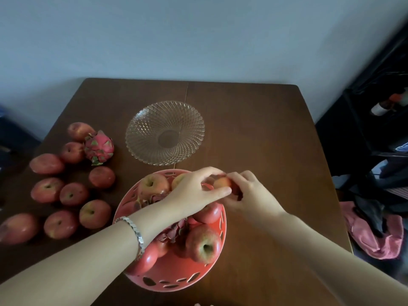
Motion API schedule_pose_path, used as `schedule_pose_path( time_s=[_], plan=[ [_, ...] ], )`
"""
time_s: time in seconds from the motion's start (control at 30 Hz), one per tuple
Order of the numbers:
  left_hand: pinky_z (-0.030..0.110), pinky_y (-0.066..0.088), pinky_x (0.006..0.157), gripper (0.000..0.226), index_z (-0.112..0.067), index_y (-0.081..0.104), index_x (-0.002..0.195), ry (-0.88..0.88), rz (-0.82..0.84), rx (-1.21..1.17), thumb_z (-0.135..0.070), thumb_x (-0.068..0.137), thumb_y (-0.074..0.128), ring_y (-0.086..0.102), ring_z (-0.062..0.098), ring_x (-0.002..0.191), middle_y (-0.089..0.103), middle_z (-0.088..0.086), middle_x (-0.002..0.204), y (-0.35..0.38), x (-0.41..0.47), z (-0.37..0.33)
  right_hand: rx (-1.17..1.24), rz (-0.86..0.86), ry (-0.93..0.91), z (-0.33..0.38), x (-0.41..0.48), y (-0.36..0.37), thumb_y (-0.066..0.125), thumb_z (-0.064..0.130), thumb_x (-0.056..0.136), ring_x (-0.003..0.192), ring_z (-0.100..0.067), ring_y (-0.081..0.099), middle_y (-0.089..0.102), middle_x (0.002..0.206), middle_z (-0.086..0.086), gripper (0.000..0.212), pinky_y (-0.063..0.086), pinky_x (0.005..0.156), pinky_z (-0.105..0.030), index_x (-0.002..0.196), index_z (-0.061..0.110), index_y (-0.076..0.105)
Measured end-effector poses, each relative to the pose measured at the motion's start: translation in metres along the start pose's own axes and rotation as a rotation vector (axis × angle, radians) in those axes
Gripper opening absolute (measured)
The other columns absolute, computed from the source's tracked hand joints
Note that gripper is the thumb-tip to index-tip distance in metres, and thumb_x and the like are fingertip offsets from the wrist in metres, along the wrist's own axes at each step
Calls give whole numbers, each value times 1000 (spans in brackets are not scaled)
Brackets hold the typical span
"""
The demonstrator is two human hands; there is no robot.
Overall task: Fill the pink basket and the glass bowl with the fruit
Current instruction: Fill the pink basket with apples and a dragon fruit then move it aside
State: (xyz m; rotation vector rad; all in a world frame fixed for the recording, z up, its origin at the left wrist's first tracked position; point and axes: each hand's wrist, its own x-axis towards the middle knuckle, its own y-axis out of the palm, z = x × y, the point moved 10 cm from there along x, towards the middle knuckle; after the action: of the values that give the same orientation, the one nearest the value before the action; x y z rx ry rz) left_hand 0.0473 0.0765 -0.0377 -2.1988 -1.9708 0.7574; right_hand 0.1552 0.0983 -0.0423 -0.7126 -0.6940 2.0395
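Fingers [223, 191] of both hands are clamped together on one apple [221, 183] above the far right rim of the pink basket [176, 281]; the empty glass bowl [164, 132] lies farther off, nearer the left hand [194, 191].

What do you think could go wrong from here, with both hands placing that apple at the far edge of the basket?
1. The apple sits at the far rim of the pink basket, held by the left hand and right hand; released there, it might roll out onto the table.
2. The basket looks heaped, so another apple could dislodge others.
3. The glass bowl stands empty just beyond; a rolling apple might strike it.
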Motion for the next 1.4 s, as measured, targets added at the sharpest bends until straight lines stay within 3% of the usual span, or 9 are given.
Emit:
schedule_pose_path(
  time_s=[0.13,0.23,0.3,0.47,0.67,0.83,1.0,1.2,1.4],
  plan=[
    [23,53,76,24,-43,59,84,29,-102,104,-26,72,71,64,9,80,65,-9,86,-22,-32,8,57,122,-17,22,-13,37,69,38,78,78,-10,54,51,99,0,39,49,76,-20,114,29,56],
    [20,46,74,26,-33,61,100,85,-121,456,-29,76,70,56,1,76,58,-17,80,-35,-64,18,146,158,-10,25,-19,56,65,22,82,77,1,49,55,93,9,26,39,65,-4,104,31,55],
    [25,47,77,31,-26,59,100,270,-59,685,-33,72,72,58,7,84,61,-13,86,-24,-85,22,169,158,31,23,-23,63,63,22,84,75,-5,51,57,91,11,29,39,61,-6,109,27,52],
    [26,43,79,28,-22,65,83,634,102,1120,-25,60,80,63,14,76,67,-5,87,18,-118,50,93,181,133,23,-35,74,67,39,81,85,-20,63,65,100,-3,47,54,77,-37,113,16,42],
    [43,47,96,26,-21,71,85,804,152,1309,-12,62,78,66,13,90,70,-8,84,33,-133,74,-273,323,-120,62,-57,95,62,45,84,93,-16,59,53,119,5,47,53,78,-30,123,23,49],
    [36,28,104,5,-24,71,77,766,-54,1022,-24,76,67,56,10,99,71,-11,82,-3,-130,64,-643,388,-326,83,-64,124,54,38,89,106,-25,57,48,127,-2,44,47,76,-35,125,14,51],
    [33,38,90,15,-14,71,80,554,-463,689,-12,79,56,54,14,95,70,-2,86,-70,-125,56,-883,505,-419,87,-66,172,50,12,92,100,-33,60,49,127,-12,31,23,44,-27,122,5,51],
    [35,39,90,20,-14,67,86,434,-575,559,-10,79,49,53,15,95,66,2,95,-84,-124,61,-898,522,-371,87,-62,189,51,12,94,110,-33,57,51,127,-15,32,38,70,-35,125,4,51],
    [25,38,92,23,-7,68,89,239,-676,332,-6,76,49,52,17,99,54,-1,101,-109,-122,82,-535,547,-210,79,-60,183,55,22,91,115,-31,51,45,129,-10,39,44,89,-39,128,13,49]
  ],
)
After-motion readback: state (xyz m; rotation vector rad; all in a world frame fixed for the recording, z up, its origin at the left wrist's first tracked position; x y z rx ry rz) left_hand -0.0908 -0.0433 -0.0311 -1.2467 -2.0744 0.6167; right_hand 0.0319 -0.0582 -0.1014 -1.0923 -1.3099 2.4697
